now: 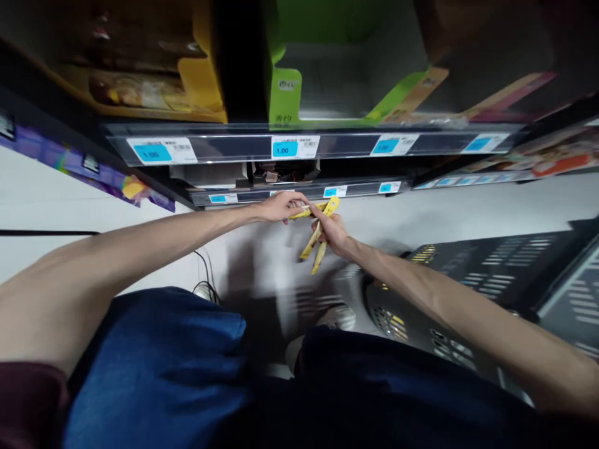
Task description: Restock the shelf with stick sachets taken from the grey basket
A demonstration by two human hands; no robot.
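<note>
Slim yellow packets (319, 240) held above the floor (253, 240), at the front of the lower shelf (309, 189).
Left hand (284, 207) closed on the left end of one packet, lying crosswise between the hands; right hand (333, 231) gripping several packets, fanned, two pointing downward. Upper shelf (234, 147) bears price labels (294, 148) and an open green carton (285, 100); a perforated grey basket (468, 265) stands at right, near the right forearm. Print on packets too small to read.
</note>
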